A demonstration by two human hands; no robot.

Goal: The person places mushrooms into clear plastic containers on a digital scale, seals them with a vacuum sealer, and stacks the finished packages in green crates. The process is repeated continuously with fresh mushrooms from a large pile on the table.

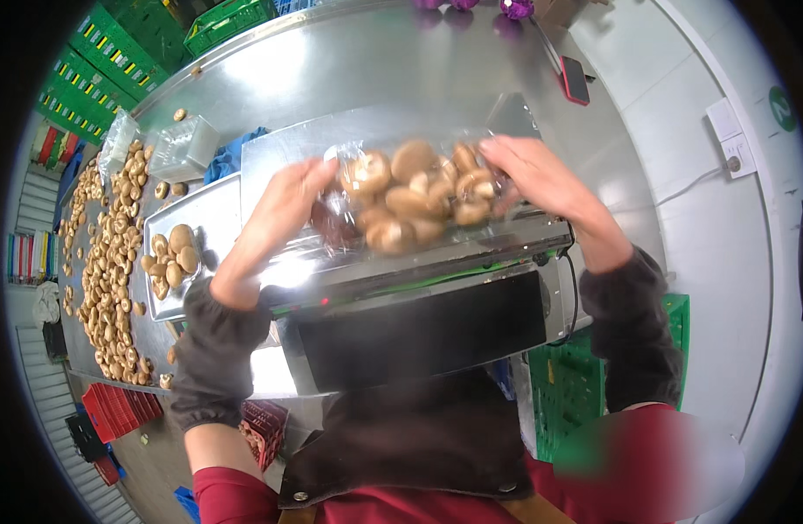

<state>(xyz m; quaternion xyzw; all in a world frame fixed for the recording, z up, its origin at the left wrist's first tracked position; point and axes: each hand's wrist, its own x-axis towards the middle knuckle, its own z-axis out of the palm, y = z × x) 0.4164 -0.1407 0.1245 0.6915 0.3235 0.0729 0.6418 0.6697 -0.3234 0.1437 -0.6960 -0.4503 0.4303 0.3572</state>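
Brown mushrooms (414,196) lie under clear plastic film, apparently as one pack, between my two hands above a flat metal wrapping machine (277,262). My left hand (297,196) grips the pack's left end, thumb on top. At the opposite end, my right hand (532,173) holds the film with its thumb and fingers. Both hands and the pack are somewhat blurred. Whether a tray lies beneath the mushrooms is hard to see. To the left, a metal tray (221,232) holds a smaller group of mushrooms (172,259).
Many loose mushrooms (110,288) cover the table's left part. Clear plastic containers (185,147) and a blue cloth (234,154) stand behind the metal tray. A phone (575,80) lies at the back right near a white wall. Green crates (107,59) are stacked at the back left.
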